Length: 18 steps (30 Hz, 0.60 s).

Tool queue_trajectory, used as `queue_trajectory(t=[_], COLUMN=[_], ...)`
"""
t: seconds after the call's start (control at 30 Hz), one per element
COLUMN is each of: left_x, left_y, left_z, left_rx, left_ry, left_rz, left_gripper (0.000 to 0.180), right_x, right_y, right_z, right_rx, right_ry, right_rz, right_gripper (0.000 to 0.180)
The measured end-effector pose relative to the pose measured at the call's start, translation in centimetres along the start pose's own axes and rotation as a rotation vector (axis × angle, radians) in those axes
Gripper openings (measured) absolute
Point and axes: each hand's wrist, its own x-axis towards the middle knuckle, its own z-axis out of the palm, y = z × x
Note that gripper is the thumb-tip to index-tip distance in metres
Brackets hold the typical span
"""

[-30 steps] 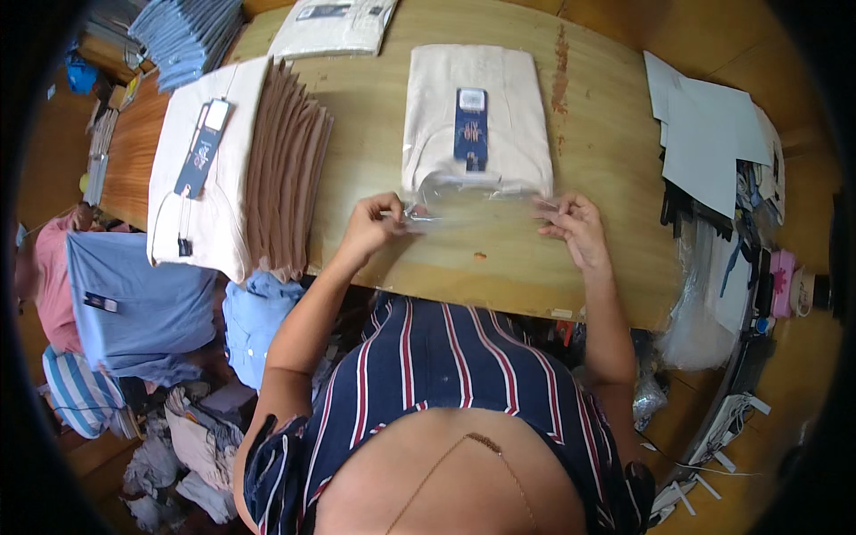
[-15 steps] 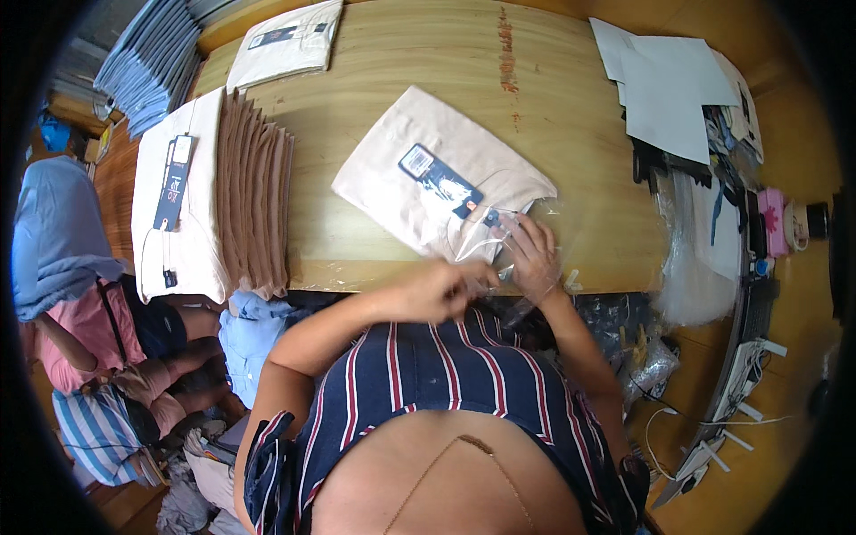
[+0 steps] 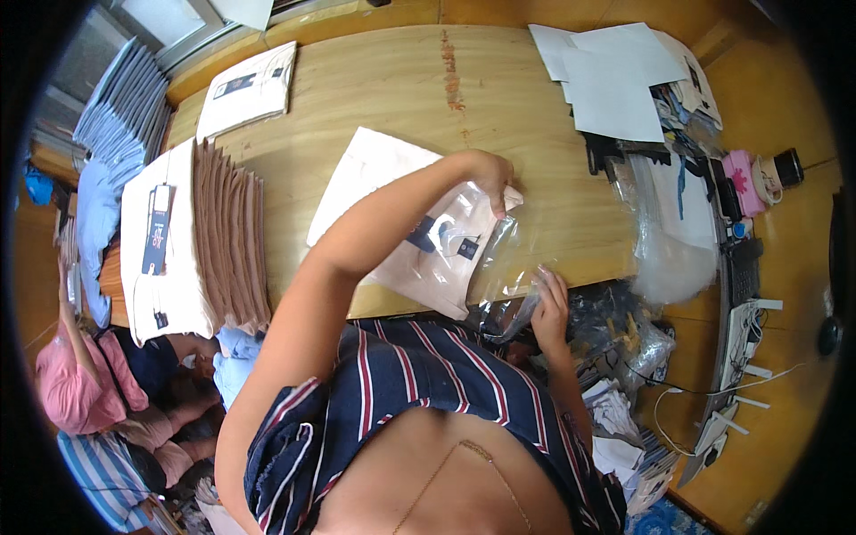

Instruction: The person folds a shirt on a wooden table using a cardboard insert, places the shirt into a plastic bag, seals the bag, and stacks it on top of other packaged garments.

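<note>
A folded pale pink garment [image 3: 357,165] lies on the table with a dark hang tag [image 3: 421,234] and a small black tag [image 3: 467,248] on it. A clear plastic bag [image 3: 510,281] is over its right part, and the bag's loose end reaches past the garment toward me. My left hand [image 3: 493,183] reaches across and is closed on the garment's far right corner. My right hand [image 3: 550,308] is closed on the loose end of the bag, at the table's near edge; its thumb is partly hidden.
A tall stack of folded pink garments [image 3: 223,241] stands at the left, with a single folded garment [image 3: 247,89] behind it. White sheets [image 3: 615,85] and plastic bags [image 3: 673,259] lie at the right. Another person [image 3: 89,379] in pink is at the far left.
My left hand has moved from the table's near edge to the garment's far corner. My right hand has shifted nearer and holds the bag's end. The view has tilted.
</note>
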Motion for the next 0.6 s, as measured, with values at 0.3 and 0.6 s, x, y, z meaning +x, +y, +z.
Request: queue_trajectory(t=[0.3,0.6], left_x=[-20.6,-20.9], left_y=[8.5,2.9], left_z=[-7.0,-6.8], left_rx=[-0.407,-0.871], left_ry=[0.844,1.257], left_rz=[0.175,0.199], left_gripper=[0.030,0.023], right_x=[3.9,25.1], right_y=[-4.5,-8.3], right_z=[0.0,-10.0], right_rx=[1.299,1.168], right_ry=[-0.002,0.032], right_rz=[0.116,0.008], right_gripper=[0.078,0.029])
